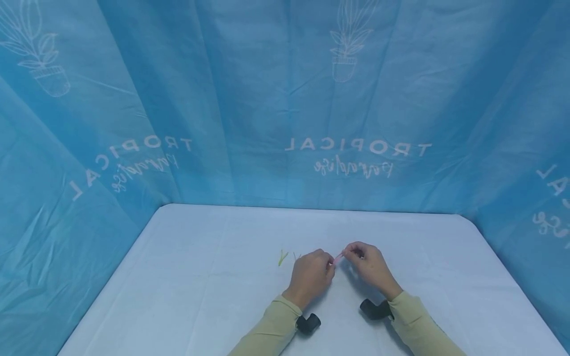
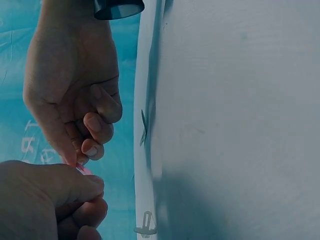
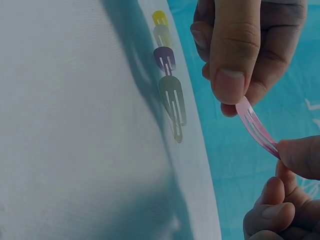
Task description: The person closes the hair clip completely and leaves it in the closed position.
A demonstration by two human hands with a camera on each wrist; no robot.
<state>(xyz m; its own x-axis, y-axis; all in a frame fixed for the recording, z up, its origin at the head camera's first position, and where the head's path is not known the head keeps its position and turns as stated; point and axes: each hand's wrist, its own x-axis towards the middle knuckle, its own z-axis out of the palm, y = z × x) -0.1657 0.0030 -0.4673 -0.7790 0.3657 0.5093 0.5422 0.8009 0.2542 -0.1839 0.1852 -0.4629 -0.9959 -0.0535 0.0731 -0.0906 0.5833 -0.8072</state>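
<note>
A pink snap hair clip (image 3: 255, 126) is stretched between my two hands, held above the table. My left hand (image 1: 311, 275) pinches one end of it between thumb and fingers. At its other end my right hand (image 1: 373, 268) pinches it too, with the remaining fingers curled. More snap clips lie in a row on the table in the right wrist view: a yellow one (image 3: 159, 18), a pale one (image 3: 161, 35), a purple one (image 3: 163, 57) and a grey-green one (image 3: 172, 92). In the head view my left hand partly hides this row; a yellow-green clip (image 1: 282, 257) shows left of it.
A white cloth covers the table (image 1: 178, 287). Blue printed curtains (image 1: 267, 99) hang behind it and at both sides. Black wrist cameras stick out below my left wrist (image 1: 308, 324) and my right wrist (image 1: 375, 309).
</note>
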